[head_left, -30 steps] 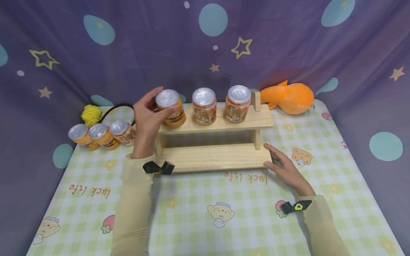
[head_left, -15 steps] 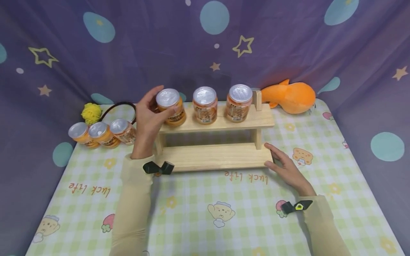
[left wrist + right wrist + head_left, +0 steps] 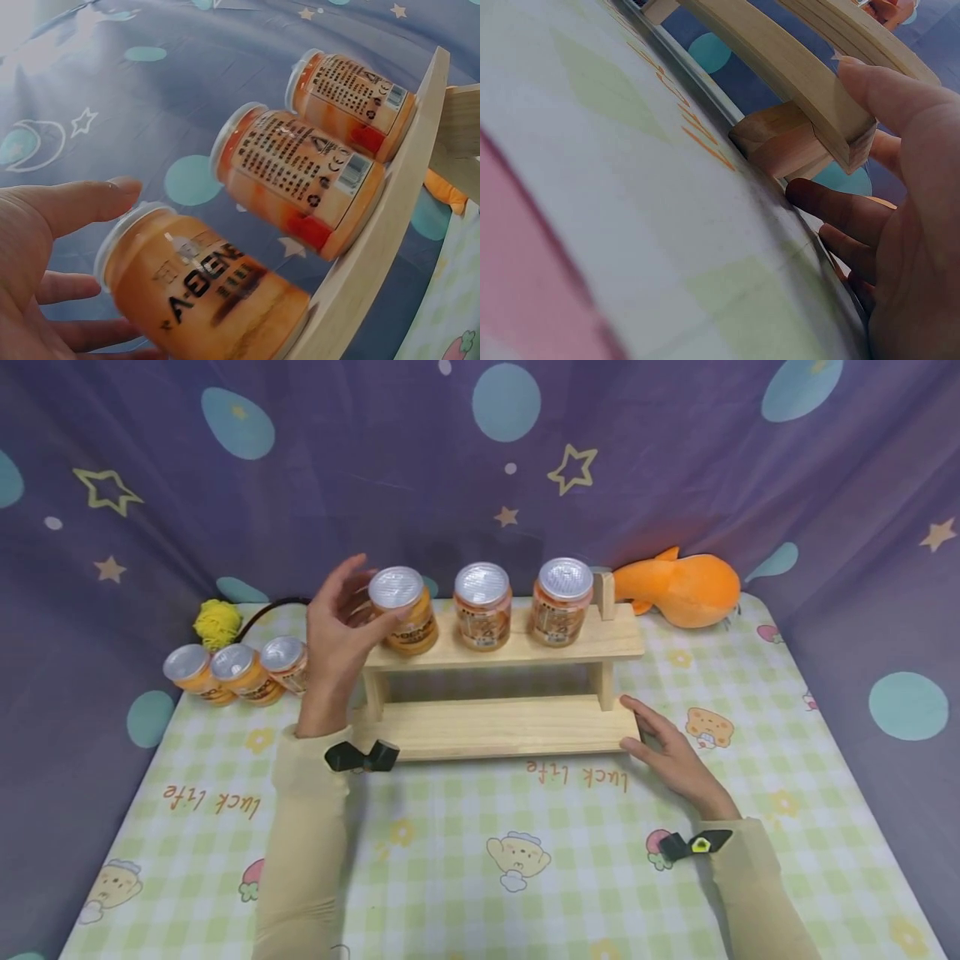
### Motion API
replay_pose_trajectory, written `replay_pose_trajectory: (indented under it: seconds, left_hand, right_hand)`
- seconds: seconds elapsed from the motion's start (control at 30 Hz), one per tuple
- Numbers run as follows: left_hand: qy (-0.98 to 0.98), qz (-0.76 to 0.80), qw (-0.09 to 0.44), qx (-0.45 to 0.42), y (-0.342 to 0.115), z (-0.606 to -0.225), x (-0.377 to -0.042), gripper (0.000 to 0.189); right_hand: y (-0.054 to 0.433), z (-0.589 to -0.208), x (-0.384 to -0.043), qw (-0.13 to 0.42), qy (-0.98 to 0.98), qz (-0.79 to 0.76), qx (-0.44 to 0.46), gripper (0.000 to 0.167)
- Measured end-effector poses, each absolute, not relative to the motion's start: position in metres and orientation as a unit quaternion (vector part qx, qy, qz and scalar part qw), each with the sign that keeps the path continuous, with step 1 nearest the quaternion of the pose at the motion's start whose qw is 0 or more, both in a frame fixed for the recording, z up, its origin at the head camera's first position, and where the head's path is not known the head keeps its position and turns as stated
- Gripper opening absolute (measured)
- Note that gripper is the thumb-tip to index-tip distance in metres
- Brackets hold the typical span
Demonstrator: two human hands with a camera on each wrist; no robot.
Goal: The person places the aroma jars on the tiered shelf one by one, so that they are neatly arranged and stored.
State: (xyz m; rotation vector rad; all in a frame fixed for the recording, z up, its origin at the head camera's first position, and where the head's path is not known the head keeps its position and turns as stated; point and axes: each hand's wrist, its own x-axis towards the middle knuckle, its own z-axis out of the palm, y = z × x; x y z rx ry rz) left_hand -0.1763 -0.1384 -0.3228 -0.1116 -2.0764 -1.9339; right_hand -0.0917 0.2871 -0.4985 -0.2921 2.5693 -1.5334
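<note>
Leftmost jar [image 3: 415, 631] atop the wooden shelf [image 3: 495, 727] partly hides the left hand [image 3: 337, 625], fingers spread; the right hand [image 3: 672, 766], fingers extended, touches the shelf's lower right end.

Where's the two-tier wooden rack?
In the head view, the wooden rack stands centrally, left of the orange plush toy, the right hand at its right end.

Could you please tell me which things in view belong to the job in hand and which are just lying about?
Seemingly in the job:
wooden shelf, its end in the right hand
left jar on it, by the left hand
middle jar and right jar
probably the three jars on the table

Seemingly just lying about:
orange plush toy
yellow ball
dark curved band, partly hidden
</note>
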Motion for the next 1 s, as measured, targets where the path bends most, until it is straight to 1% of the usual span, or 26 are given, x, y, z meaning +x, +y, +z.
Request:
replay_pose_trajectory:
  seconds: [0.5, 0.73, 1.0]
  left_hand:
    - [-0.673, -0.708, 0.215, -0.010, -0.174, -0.323, -0.163, 0.062]
    - [-0.665, -0.708, 0.236, 0.025, -0.196, -0.327, -0.156, 0.058]
    - [-0.637, -0.721, 0.264, 0.069, -0.229, -0.341, -0.148, 0.056]
  right_hand:
    - [0.288, -0.498, -0.092, 0.071, 0.850, -0.513, -0.098, 0.064]
    - [0.288, -0.499, -0.092, 0.075, 0.852, -0.509, -0.093, 0.065]
    - [0.288, -0.498, -0.092, 0.079, 0.859, -0.498, -0.087, 0.065]
